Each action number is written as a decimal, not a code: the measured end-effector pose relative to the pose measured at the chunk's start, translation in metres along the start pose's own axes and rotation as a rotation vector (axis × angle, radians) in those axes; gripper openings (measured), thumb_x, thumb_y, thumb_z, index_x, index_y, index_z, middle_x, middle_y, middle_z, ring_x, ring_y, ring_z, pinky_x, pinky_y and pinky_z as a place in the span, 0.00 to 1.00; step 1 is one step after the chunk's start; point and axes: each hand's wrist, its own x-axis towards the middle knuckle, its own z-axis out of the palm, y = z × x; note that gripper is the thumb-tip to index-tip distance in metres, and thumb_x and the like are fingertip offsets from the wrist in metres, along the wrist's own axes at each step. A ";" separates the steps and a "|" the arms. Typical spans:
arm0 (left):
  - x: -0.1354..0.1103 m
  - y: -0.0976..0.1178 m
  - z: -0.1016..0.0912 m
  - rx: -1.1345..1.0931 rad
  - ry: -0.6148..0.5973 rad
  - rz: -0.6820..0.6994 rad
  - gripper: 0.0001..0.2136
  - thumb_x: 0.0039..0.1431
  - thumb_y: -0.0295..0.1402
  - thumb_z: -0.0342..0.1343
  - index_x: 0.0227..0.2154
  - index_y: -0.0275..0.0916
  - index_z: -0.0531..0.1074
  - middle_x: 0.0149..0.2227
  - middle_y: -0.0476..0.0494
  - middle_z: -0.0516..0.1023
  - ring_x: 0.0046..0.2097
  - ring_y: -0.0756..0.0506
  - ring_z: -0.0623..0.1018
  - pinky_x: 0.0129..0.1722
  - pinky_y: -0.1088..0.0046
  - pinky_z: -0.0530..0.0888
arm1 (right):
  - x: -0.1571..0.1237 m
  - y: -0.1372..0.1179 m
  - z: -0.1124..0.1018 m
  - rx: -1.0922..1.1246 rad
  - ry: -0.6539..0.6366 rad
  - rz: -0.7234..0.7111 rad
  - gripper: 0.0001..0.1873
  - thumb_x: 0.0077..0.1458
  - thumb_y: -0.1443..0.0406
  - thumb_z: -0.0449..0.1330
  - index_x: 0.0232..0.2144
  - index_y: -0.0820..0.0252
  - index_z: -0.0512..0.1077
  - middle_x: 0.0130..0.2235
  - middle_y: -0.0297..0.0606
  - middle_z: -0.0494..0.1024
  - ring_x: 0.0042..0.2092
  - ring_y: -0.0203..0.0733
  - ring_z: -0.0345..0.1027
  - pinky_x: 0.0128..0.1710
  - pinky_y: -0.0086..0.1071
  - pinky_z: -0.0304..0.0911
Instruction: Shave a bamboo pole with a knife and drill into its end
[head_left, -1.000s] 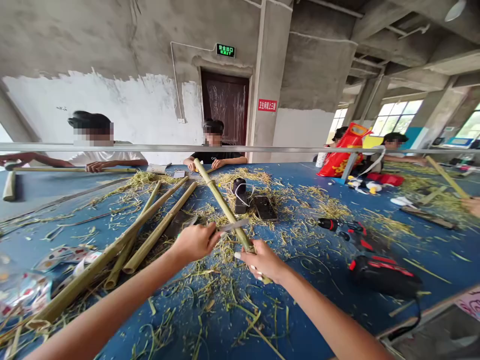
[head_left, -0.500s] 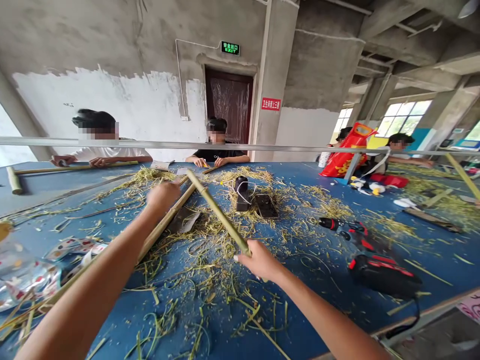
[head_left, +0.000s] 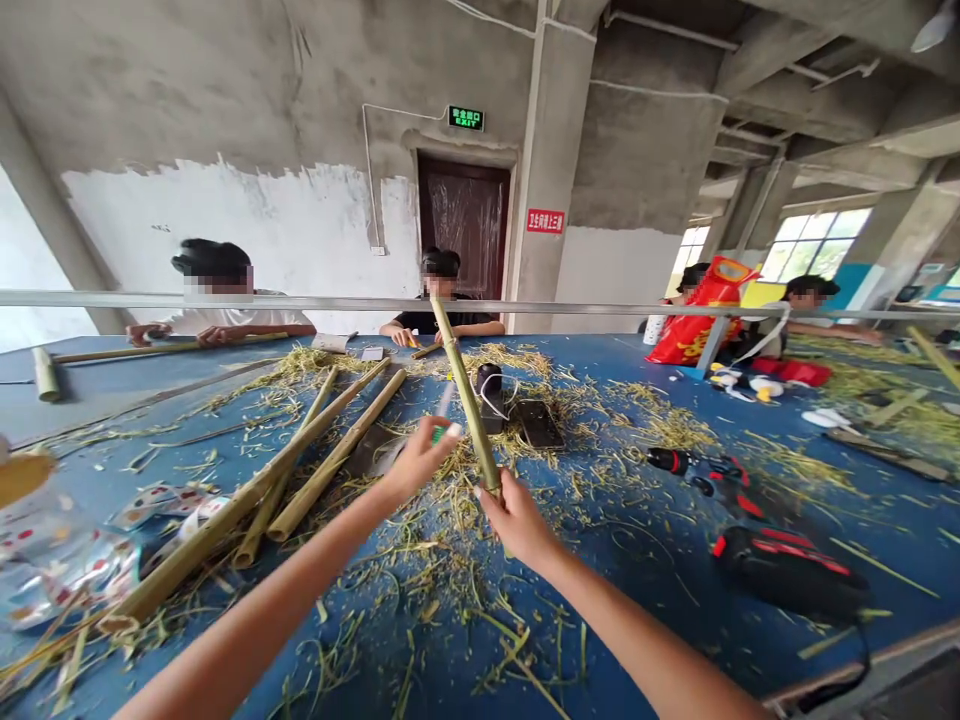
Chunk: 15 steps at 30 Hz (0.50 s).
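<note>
My right hand [head_left: 523,522] is closed around the lower end of a bamboo pole [head_left: 466,395], which tilts up and away from me over the table. To its left, my left hand [head_left: 424,455] grips a utility knife [head_left: 445,405]; a bit of green handle shows between the fingers and the pale blade points up, close to the pole but seemingly apart from it. Left of that hand lie several more bamboo poles [head_left: 341,455] on the blue table, the longest running toward the lower left. Green and yellow shavings [head_left: 420,560] are scattered under both hands.
A cordless drill [head_left: 739,500] lies to the right. Beyond the pole are a black device with a white cord [head_left: 491,395] and a dark phone-like slab [head_left: 541,425]. A metal rail [head_left: 337,303] crosses above the table. Several people sit opposite. Plastic packaging [head_left: 67,560] lies left.
My left hand has moved from the bamboo poles on the left toward the held pole, and the knife now shows in it. The held pole has swung more upright.
</note>
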 end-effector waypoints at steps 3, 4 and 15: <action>-0.019 0.007 0.034 -0.105 -0.114 -0.062 0.14 0.43 0.42 0.56 0.28 0.36 0.67 0.21 0.51 0.66 0.24 0.52 0.64 0.23 0.78 0.61 | -0.008 -0.006 0.012 -0.041 -0.055 -0.117 0.10 0.52 0.60 0.52 0.36 0.60 0.62 0.28 0.35 0.66 0.28 0.36 0.61 0.26 0.29 0.56; -0.022 0.010 0.037 -0.123 -0.082 -0.080 0.12 0.43 0.40 0.56 0.26 0.35 0.67 0.21 0.52 0.65 0.23 0.53 0.63 0.23 0.78 0.61 | -0.008 -0.008 0.014 -0.008 -0.116 -0.133 0.11 0.52 0.59 0.52 0.35 0.60 0.63 0.30 0.36 0.67 0.30 0.37 0.61 0.29 0.30 0.57; -0.029 0.009 -0.025 -0.475 -0.142 -0.165 0.12 0.45 0.39 0.57 0.28 0.37 0.64 0.23 0.51 0.68 0.23 0.52 0.69 0.22 0.77 0.66 | 0.061 -0.058 0.055 0.975 -0.428 0.434 0.16 0.50 0.52 0.50 0.26 0.59 0.61 0.21 0.30 0.63 0.25 0.34 0.60 0.25 0.29 0.58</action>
